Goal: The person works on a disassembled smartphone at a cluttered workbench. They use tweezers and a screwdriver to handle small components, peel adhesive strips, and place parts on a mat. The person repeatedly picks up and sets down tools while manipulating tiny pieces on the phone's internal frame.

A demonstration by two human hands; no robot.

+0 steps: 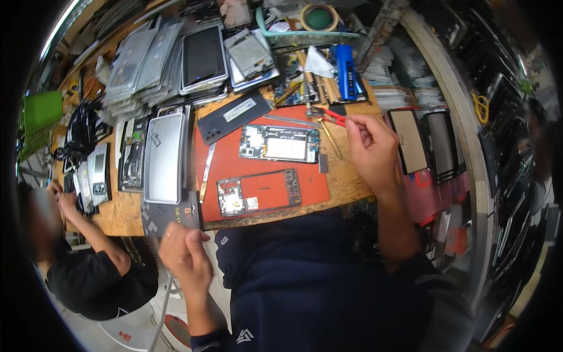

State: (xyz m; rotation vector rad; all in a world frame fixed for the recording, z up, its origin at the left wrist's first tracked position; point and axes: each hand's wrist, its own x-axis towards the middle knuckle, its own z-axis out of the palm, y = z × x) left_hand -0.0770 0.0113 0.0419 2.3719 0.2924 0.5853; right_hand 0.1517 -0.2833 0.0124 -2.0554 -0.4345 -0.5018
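My right hand (373,149) is at the right edge of the work table, its fingers pinched on the end of red-handled pliers (334,117). Beside the pliers lies a thin brass-coloured screwdriver (332,141). My left hand (186,253) hovers in front of the table edge with fingers curled in; I see nothing in it. On the orange mat (226,170) lies an opened phone (279,144) with its battery and board showing. Nearer to me is a bare phone mid-frame (258,192). A dark phone back cover (234,117) sits behind the opened phone.
A metal spatula (207,170) rests left of the phones, near a white tray (163,158). Stacked bubble-wrapped panels (143,64) and a blue cylinder (346,73) stand behind. Phone screens (443,144) are at the right. Another person (99,276) works at the left.
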